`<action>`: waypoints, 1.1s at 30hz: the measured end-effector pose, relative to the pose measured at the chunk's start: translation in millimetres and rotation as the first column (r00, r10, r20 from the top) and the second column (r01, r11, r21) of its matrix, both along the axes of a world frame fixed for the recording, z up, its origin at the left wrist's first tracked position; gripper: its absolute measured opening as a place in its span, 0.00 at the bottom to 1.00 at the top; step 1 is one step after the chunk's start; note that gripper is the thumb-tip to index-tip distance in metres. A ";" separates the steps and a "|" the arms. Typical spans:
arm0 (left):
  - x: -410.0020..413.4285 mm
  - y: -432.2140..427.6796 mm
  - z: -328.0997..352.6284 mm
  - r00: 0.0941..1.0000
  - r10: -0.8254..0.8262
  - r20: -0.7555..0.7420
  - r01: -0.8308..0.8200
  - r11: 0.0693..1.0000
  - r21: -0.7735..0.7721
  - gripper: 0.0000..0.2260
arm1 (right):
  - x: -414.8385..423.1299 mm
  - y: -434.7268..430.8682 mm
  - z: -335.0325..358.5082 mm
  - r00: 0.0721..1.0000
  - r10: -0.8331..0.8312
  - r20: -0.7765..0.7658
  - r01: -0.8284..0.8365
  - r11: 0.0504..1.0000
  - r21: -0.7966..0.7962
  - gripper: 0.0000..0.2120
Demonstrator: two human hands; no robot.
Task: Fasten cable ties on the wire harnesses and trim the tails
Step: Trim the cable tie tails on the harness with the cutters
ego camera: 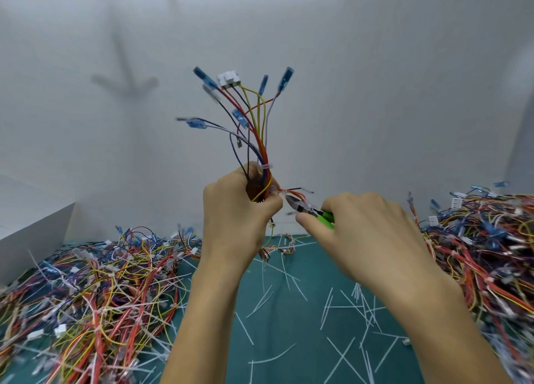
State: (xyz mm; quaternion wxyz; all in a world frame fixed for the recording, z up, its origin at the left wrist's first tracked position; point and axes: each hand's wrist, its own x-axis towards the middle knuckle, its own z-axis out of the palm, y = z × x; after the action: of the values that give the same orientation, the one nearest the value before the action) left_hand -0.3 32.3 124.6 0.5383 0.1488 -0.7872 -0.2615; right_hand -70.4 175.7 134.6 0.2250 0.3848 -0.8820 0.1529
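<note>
Because the cutters need a clear line to the tie tail, the left hand (234,219) holds the harness (261,140) upright before the pale wall, fingers curled tight round the bundled wires just under a white tie (265,166) that cinches them. Above that tie the wires fan loose: thin, glossy insulation in red, yellow, blue and black, ending in translucent blue sleeves and one white block connector (229,79) at the top. Right of the harness, the right hand (367,239) grips the cutters (300,206), fingers wrapped round the green handles and the dark pointed nose aimed at the harness just beside the left fingertips; whether the blades are parted I cannot tell. My guess is a tail low on the bundle is about to be snipped. Below the harness lies a matte teal mat (289,311), strewn with stiff white offcuts (341,357) like straws. Down to the harness's left sprawls the left heap (95,291) of tangled harnesses; the right heap (485,239) banks up on its other side, one likely done and one waiting, though I cannot say which
</note>
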 end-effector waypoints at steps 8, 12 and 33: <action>4.8 -9.4 -1.0 0.997 -0.065 0.050 0.065 0.998 -0.001 0.06 | -1.4 0.3 -1.3 1.000 0.014 0.004 -0.014 1.000 0.018 0.26; 6.9 -11.1 -1.3 0.993 -0.104 0.058 0.104 0.995 0.002 0.07 | 0.7 -1.3 -1.0 0.999 0.030 0.016 -0.031 0.999 0.017 0.28; 4.9 -16.3 -2.9 0.973 -0.195 0.121 0.184 0.978 0.100 0.06 | -1.0 -3.9 -0.9 0.995 0.056 0.088 -0.058 0.998 0.017 0.28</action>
State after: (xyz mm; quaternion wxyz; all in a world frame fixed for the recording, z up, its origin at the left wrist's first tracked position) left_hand 4.7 16.0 121.7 0.4514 0.1133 -0.8189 -0.3358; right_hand -71.4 171.8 133.7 0.1779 0.4051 -0.8810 0.1673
